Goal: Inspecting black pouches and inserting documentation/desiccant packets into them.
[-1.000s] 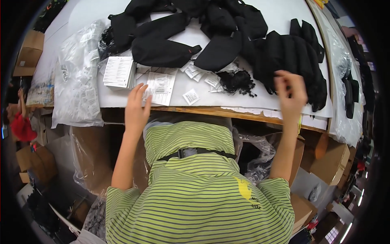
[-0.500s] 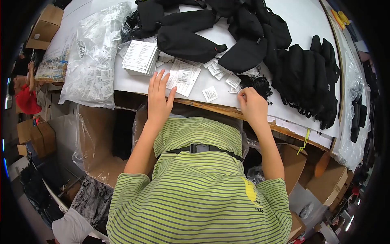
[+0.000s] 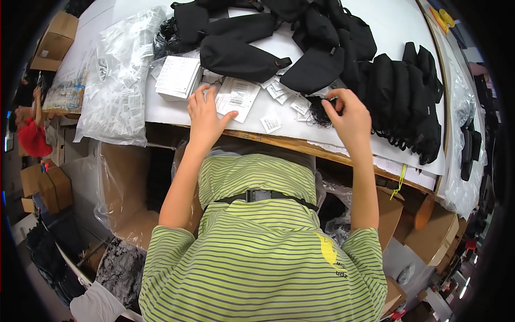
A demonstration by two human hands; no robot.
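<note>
My left hand point(image 3: 206, 117) rests at the left edge of a white printed card point(image 3: 238, 101) with a sticker on it, its thumb and fingers apart. Just beyond it stands a thick stack of white printed cards point(image 3: 174, 75). With thumb and forefinger my right hand point(image 3: 351, 118) pinches into a bundle of black strings point(image 3: 318, 110); its other fingers curl and hide part of the grip. Small white label stickers point(image 3: 279, 94) lie scattered between the hands, and a single label point(image 3: 271, 124) sits nearer the table edge.
Black fabric pouches point(image 3: 236, 56) are heaped at the back, and a row of them point(image 3: 402, 96) lies at the right. A clear plastic bag of labels point(image 3: 120, 80) covers the table's left part. Cardboard boxes point(image 3: 56, 35) stand left and below. Someone in red point(image 3: 35, 137) is far left.
My right hand has moved up and right onto the black strings, its fingers now in the bundle. My left hand has shifted slightly left, with its fingers bending more over the card.
</note>
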